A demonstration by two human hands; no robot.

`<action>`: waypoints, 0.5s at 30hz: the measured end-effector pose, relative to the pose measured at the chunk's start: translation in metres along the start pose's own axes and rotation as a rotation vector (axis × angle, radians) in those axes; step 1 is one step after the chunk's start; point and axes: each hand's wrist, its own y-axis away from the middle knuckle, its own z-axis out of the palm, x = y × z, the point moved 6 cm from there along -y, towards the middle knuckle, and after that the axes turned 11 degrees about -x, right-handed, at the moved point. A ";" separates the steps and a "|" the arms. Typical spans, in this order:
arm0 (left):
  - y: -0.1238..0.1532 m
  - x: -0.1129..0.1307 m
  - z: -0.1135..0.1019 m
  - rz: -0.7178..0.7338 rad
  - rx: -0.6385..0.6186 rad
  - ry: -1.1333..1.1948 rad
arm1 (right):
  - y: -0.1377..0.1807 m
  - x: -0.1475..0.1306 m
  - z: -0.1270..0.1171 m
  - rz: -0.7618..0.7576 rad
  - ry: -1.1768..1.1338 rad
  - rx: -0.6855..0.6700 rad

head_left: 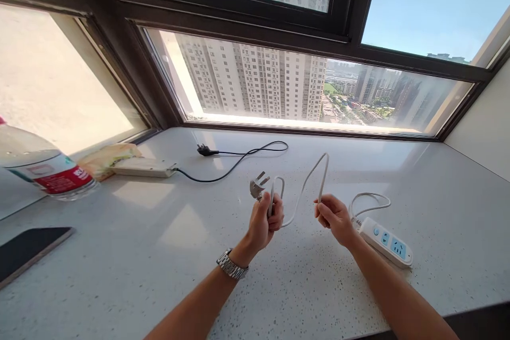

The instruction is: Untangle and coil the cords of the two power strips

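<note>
White cord [305,183] runs slack between two hands, at the centre of the frame.
The left hand [266,223] is closed around a loop of it, with the plug [258,186] standing above the thumb; the right hand [333,216] pinches the cord between thumb and fingers. I think even loops, without twist or hard pulling, serve best here. The power strip [385,241] lies at lower right. At left edge stands a clear bottle [56,170]; its content I cannot tell surely.

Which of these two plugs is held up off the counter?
The white plug, sticking up from the left hand; the black plug lies on the counter.
</note>
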 end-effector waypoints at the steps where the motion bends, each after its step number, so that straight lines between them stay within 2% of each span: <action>1: 0.001 -0.001 0.003 0.002 0.014 -0.025 | 0.001 0.002 0.010 -0.002 0.075 -0.066; 6: 0.005 -0.002 0.009 0.020 0.083 -0.099 | 0.005 0.003 0.041 -0.029 0.430 -0.274; 10: 0.007 -0.007 0.000 0.007 0.189 -0.064 | 0.006 0.000 0.056 -0.038 0.530 -0.414; 13: 0.006 -0.004 -0.003 0.030 0.263 -0.061 | 0.006 0.005 0.059 -0.021 0.574 -0.453; 15: 0.005 0.003 0.001 0.066 0.257 -0.034 | 0.005 0.012 0.056 0.015 0.638 -0.455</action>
